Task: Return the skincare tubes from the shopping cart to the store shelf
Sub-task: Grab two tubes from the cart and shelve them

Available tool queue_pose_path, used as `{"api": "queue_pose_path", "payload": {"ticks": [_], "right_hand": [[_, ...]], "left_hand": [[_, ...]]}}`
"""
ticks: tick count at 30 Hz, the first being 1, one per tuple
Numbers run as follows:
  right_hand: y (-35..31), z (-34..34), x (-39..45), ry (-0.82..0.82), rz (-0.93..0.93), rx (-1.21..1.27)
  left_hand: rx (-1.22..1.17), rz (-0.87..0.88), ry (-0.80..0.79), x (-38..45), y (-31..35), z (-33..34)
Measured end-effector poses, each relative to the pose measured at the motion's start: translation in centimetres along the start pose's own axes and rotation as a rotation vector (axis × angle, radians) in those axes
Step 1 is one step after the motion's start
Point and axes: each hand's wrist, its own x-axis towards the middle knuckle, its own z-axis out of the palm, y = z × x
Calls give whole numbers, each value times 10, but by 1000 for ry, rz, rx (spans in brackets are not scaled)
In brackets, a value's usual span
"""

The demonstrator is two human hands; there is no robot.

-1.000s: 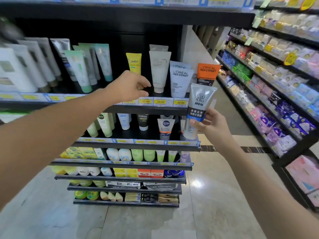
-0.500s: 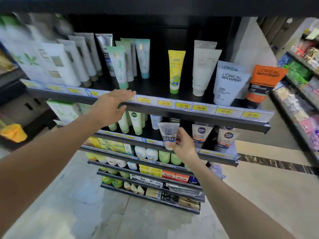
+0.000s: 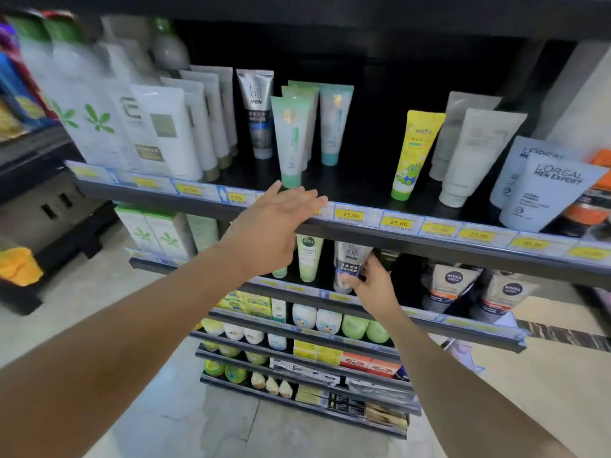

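My right hand (image 3: 372,285) grips a silver MEN tube (image 3: 348,264), cap down, on the second shelf (image 3: 429,322) under the upper shelf's lip. A pale green tube (image 3: 309,257) stands just left of it. My left hand (image 3: 274,226) rests flat, fingers straight, on the front edge of the upper shelf (image 3: 363,226) below a green-capped tube (image 3: 291,140). A matching silver MEN tube (image 3: 257,110) stands further back on the upper shelf. No shopping cart is in view.
The upper shelf also holds white tubes (image 3: 172,133), a yellow tube (image 3: 415,153), grey tubes (image 3: 472,153) and L'Oreal tubes (image 3: 549,193). Nivea Men tubes (image 3: 449,285) stand to the right on the second shelf. Lower shelves carry jars and boxes. An orange object (image 3: 16,266) sits at far left.
My right hand has brought the silver MEN tube down from beside the upper shelf and under it, to the second shelf. My left hand has dropped onto the upper shelf's front edge. The view moved closer.
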Motion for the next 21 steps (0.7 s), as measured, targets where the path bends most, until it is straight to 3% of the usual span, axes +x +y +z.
{"api": "queue_pose_path", "payload": {"ticks": [9, 13, 16, 21], "right_hand": [[7, 16, 0, 39, 25, -20], [1, 17, -21, 21, -122, -41], [-20, 16, -48, -29, -278, -77], [-102, 19, -78, -69, -516, -40]], "left_hand": [[-100, -95, -88, 3, -12, -14], [-106, -133, -119, 4, -21, -22], [-18, -245, -37, -5, -36, -31], [83, -322, -42, -35, -72, -36]]}}
